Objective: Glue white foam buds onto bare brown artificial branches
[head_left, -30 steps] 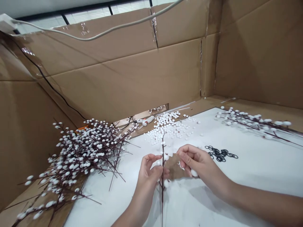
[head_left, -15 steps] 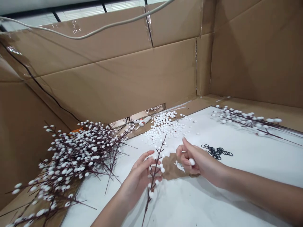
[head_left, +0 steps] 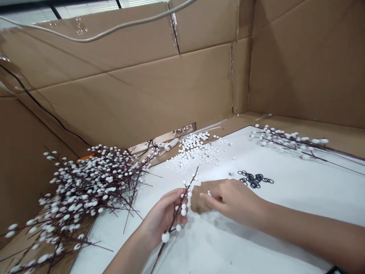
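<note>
My left hand [head_left: 168, 215] has its fingers closed around a dark brown artificial berry branch [head_left: 174, 219] dotted with white foam berries. The branch tilts, its tip pointing up and away. Over a torn piece of brown cardboard [head_left: 199, 203] my right hand [head_left: 232, 198] is turned palm down, fingers curled and thumb stretched toward the branch. A small bit of white shows by its fingertips; whether that is a berry or the white smear on the cardboard, I cannot tell. Loose white berries [head_left: 194, 146] lie scattered beyond both hands.
A big pile of berry branches [head_left: 94, 182] fills the left side. More branches [head_left: 293, 140] lie at the back right. Several black rings [head_left: 253, 179] sit beyond my right hand. A white glue gun [head_left: 168, 145] rests near the cardboard wall [head_left: 137, 87], on the far side.
My right hand has turned palm down and lowered onto the cardboard piece; the berry it held is no longer clearly visible. My left hand has closed more around the branch, shifting slightly left.
</note>
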Demonstrator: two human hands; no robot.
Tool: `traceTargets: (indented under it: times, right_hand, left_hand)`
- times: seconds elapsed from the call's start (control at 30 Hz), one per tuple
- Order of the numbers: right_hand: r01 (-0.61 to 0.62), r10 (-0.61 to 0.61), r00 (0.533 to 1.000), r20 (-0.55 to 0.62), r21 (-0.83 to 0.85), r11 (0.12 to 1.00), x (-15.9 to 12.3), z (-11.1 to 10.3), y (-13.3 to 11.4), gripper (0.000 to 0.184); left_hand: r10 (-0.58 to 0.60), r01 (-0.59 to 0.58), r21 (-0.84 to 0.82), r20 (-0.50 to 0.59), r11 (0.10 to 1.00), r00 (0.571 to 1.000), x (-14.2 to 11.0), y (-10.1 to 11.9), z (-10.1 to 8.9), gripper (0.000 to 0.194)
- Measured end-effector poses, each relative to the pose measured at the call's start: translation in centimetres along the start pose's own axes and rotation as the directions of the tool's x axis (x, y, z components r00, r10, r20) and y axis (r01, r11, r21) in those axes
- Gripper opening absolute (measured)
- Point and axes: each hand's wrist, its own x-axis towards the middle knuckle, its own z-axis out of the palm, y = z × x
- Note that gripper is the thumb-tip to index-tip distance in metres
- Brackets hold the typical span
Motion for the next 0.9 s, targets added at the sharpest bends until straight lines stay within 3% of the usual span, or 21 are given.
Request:
traceTargets:
  times: [0.1,0.2,0.23,0.3,0.37,0.4,0.47,0.57,0.67,0.77,0.9]
  right_hand:
    - [-0.037,0.037,0.999,0.005,-0.032,0.999,-0.2,-0.1,-0.1,0.040]
    - [-0.027,0.008,0.996,0.086,0.225,0.974,0.1,-0.5,0.0,0.030]
    - [-0.077,0.027,0.989,0.147,0.349,0.934,0.2,-0.6,0.2,0.027]
    - [-0.312,0.117,0.929,0.352,0.573,0.757,0.5,-1.0,0.3,0.021]
    - [-0.542,0.131,0.823,0.553,0.693,0.476,0.6,-1.4,0.4,0.016]
    - [-0.598,0.105,0.790,0.605,0.721,0.350,0.7,-1.5,0.4,0.014]
    - [-0.602,0.075,0.797,0.600,0.777,0.185,0.7,-1.7,0.2,0.013]
    - [-0.500,0.184,0.851,0.492,0.866,-0.004,0.9,-1.6,0.1,0.019]
    - [-0.374,0.288,0.864,0.412,0.910,-0.179,1.1,-1.3,0.2,0.027]
    - [-0.340,0.303,0.862,0.405,0.908,-0.246,1.2,-1.2,0.2,0.023]
    - [-0.383,0.264,0.864,0.429,0.900,-0.210,0.7,-1.4,0.0,0.013]
  left_hand:
    - [0.003,-0.002,-0.004,0.016,1.000,1.000,0.0,0.0,0.1,0.011]
    - [0.011,-0.011,0.002,0.010,1.000,1.000,0.1,0.0,0.1,0.017]
    - [0.019,-0.019,0.005,0.007,1.000,1.000,0.1,-0.1,0.1,0.019]
    - [0.038,-0.038,0.009,0.000,0.999,0.999,0.2,-0.2,0.0,0.020]
    - [0.051,-0.050,0.013,-0.012,0.999,0.999,0.2,-0.3,-0.1,0.018]
    - [0.055,-0.055,0.016,-0.022,0.998,0.998,0.2,-0.3,-0.2,0.018]
    - [0.061,-0.060,0.024,-0.049,0.998,0.997,0.2,-0.4,-0.2,0.020]
    - [0.061,-0.059,0.030,-0.081,0.998,0.995,0.1,-0.3,0.1,0.018]
    - [0.047,-0.044,0.032,-0.092,0.999,0.995,-0.2,-0.2,0.5,0.016]
    - [0.045,-0.041,0.052,-0.076,0.998,0.996,-0.4,-0.2,0.6,0.017]
    - [0.020,-0.019,0.030,-0.031,0.999,0.999,-0.4,-0.3,0.5,0.023]
